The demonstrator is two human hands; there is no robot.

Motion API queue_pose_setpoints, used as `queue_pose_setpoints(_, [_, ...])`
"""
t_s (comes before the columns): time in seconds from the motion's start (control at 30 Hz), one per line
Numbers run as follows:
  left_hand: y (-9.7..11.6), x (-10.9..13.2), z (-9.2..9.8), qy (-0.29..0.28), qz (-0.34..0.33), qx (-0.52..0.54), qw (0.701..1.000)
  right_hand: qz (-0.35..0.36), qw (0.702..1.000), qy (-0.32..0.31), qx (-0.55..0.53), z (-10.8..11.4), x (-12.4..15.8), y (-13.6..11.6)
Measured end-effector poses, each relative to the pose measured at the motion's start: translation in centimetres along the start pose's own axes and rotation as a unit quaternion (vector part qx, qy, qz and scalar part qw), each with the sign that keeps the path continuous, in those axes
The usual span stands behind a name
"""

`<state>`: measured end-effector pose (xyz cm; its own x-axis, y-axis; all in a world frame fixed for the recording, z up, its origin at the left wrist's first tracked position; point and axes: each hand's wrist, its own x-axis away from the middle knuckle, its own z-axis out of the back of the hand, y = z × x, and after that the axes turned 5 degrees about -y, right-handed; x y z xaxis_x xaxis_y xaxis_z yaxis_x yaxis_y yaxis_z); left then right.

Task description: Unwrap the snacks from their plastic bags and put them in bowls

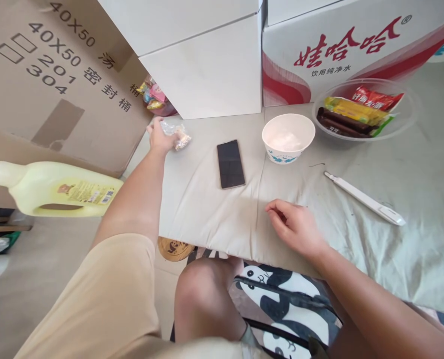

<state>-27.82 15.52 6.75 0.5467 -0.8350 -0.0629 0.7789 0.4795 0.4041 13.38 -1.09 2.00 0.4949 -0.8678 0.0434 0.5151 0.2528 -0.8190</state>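
Note:
My left hand [158, 137] reaches to the far left corner of the cloth-covered surface [214, 214] and is closed on a small clear-wrapped snack [177, 135]. A bag of colourful wrapped sweets [155, 97] lies just beyond it, between the boxes. My right hand [295, 227] rests on the cloth near the front edge, fingers loosely curled, holding nothing I can see. A dark phone [230, 163] lies face up between the two hands. Behind my right hand stands a white paper bowl [288, 137].
A clear bowl [405, 124] of packaged snacks sits at the back right, a white pen-like stick [364, 198] to its front. Cardboard boxes [53, 75], white boxes [207, 65] and a red-printed carton [341, 50] wall the back. A yellow bottle [57, 189] lies at left.

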Motion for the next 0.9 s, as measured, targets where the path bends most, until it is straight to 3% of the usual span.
queue_pose_setpoints(0.07, [-0.2, -0.1, 0.5, 0.011, 0.009, 0.017, 1.0, 0.004, 1.0, -0.002, 0.001, 0.1, 0.1, 0.1])
queue_pose_setpoints(0.23, [-0.2, -0.2, 1.4, -0.038, 0.054, -0.02, 0.998, 0.008, 1.0, -0.009, 0.004, 0.1, 0.0, 0.2])
queue_pose_setpoints(0.4, [0.6, 0.0, 0.8, -0.007, -0.013, -0.076, 0.997, 0.006, 1.0, -0.013, 0.004, 0.0, 0.0, 0.2])
queue_pose_setpoints(0.57, [1.1, 0.7, -0.7, -0.08, -0.031, -0.044, 0.995, 0.012, 1.0, -0.013, 0.004, -0.1, 0.0, 0.3])
queue_pose_setpoints(0.73, [0.6, 2.9, -0.7, -0.097, -0.094, -0.102, 0.985, 0.011, 1.0, -0.027, -0.003, -0.1, -0.2, 0.1])
queue_pose_setpoints(0.9, [-0.6, 7.6, 0.5, -0.03, -0.096, 0.006, 0.995, 0.015, 0.998, -0.011, -0.053, 0.2, 0.0, 0.1])
